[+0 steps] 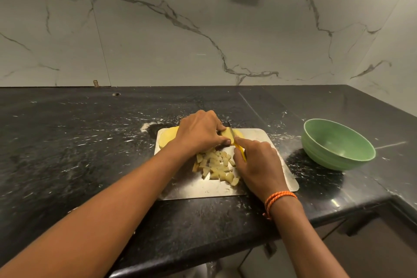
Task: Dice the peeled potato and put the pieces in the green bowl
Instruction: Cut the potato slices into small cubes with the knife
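Right hand [257, 162] grips knife [235, 142], blade pointing away; left hand [199, 133] clamps potato [225, 134].

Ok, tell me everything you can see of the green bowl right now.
The green bowl is a round, deep bowl, pale green inside and out, with faint horizontal ridges on its outer wall and a smooth, slightly glossy look; ceramic or plastic, I cannot tell. It stands upright on the black countertop, to the right of the steel cutting board and apart from it. It looks empty: no potato pieces inside. Neither hand touches it.
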{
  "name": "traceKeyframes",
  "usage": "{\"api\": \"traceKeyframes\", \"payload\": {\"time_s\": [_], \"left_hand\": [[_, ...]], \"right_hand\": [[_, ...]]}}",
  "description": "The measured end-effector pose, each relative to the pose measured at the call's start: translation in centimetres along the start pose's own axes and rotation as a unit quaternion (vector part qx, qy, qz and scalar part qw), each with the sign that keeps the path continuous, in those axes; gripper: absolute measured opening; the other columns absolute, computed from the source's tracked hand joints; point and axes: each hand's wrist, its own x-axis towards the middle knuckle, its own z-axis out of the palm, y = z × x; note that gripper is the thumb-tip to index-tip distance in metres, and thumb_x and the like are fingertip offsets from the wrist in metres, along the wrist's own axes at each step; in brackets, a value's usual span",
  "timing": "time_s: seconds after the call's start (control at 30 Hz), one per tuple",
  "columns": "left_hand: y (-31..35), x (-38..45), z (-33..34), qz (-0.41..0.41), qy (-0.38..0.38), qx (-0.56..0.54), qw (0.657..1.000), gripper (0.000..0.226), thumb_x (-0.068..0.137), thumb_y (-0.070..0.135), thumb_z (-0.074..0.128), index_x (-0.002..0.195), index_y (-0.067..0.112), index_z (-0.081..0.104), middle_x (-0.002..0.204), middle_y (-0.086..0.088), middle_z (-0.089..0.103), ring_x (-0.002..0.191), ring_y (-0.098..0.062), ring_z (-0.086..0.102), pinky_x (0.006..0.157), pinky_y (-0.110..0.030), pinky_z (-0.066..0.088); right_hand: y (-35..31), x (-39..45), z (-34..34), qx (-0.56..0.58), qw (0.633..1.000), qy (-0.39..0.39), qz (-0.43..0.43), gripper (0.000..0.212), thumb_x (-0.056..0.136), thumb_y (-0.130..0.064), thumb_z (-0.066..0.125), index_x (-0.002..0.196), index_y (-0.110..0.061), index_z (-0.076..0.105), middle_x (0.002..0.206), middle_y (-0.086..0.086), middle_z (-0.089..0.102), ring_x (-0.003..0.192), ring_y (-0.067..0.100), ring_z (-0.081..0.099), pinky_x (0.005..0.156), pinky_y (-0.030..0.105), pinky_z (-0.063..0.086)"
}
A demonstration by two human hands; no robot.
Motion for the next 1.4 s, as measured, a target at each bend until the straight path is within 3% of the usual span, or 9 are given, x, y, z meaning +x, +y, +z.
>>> {"api": "traceKeyframes", "payload": {"time_s": [0.27,0.57,0.83,1.0,1.1,1.27,1.4], "left_hand": [[0.2,-0.1,-0.1,-0.004,-0.009,-0.002,1.0,0.058,0.08,0.071,0.078,0.125,0.034,0.077,0.117,0.011,0.078,0.099,-0.016,0.07,0.079,-0.036,0.061],[0.2,0.0,0.1,-0.008,-0.005,-0.002,1.0,0.058,0.08,0.07,0.079,0.126,0.034,0.076,0.118,0.012,0.078,0.097,-0.016,0.07,0.078,-0.037,0.061],[0.3,-0.1,0.0,-0.012,0.002,0.002,1.0,0.059,0.079,0.071,0.079,0.125,0.036,0.077,0.115,0.012,0.079,0.093,-0.014,0.068,0.077,-0.034,0.06],[0.4,-0.3,-0.5,-0.017,0.011,-0.002,1.0,0.06,0.078,0.071,0.079,0.124,0.034,0.077,0.111,0.009,0.08,0.08,-0.011,0.064,0.075,-0.032,0.06],[0.3,-0.4,-0.8,-0.024,0.005,-0.007,1.0,0.055,0.079,0.069,0.08,0.122,0.035,0.078,0.113,0.01,0.08,0.081,-0.01,0.063,0.071,-0.03,0.056],[0.4,-0.5,-0.9,-0.027,0.001,-0.009,1.0,0.053,0.08,0.067,0.081,0.123,0.036,0.078,0.115,0.01,0.079,0.087,-0.013,0.064,0.072,-0.031,0.055],[0.5,-0.5,-0.9,-0.031,0.003,-0.007,1.0,0.051,0.08,0.067,0.082,0.122,0.037,0.079,0.113,0.009,0.08,0.091,-0.016,0.068,0.077,-0.034,0.059]], "right_hand": [[-0.1,-0.4,-0.1,-0.003,1.0,0.031,0.001,0.036,0.099,-0.03,0.054,0.133,-0.026,0.062,0.085,0.011,0.073,0.078,0.03,0.065,0.067,0.044,0.055],[-0.2,-1.0,-1.0,0.009,1.0,-0.017,-0.001,0.034,0.097,-0.028,0.058,0.13,-0.022,0.068,0.083,0.005,0.072,0.077,0.025,0.062,0.069,0.038,0.051],[0.5,-5.0,-2.2,0.02,1.0,0.004,0.013,0.04,0.095,-0.031,0.06,0.135,-0.025,0.062,0.073,0.0,0.07,0.065,0.021,0.062,0.065,0.043,0.055],[0.2,-5.2,-3.1,0.05,0.998,0.036,0.008,0.04,0.095,-0.026,0.066,0.135,-0.026,0.064,0.065,-0.001,0.066,0.055,0.013,0.054,0.06,0.037,0.053],[0.0,-3.7,-2.3,0.046,0.997,0.063,0.012,0.039,0.095,-0.026,0.064,0.134,-0.023,0.064,0.066,0.004,0.068,0.057,0.019,0.057,0.059,0.038,0.052],[-0.6,-0.8,-0.8,0.037,0.998,0.041,0.002,0.035,0.094,-0.027,0.06,0.129,-0.024,0.066,0.07,0.009,0.068,0.065,0.031,0.06,0.06,0.043,0.052],[-0.6,0.1,-0.4,0.018,1.0,0.014,0.0,0.028,0.094,-0.025,0.059,0.119,-0.02,0.071,0.069,0.009,0.067,0.066,0.032,0.059,0.059,0.039,0.047]]}}
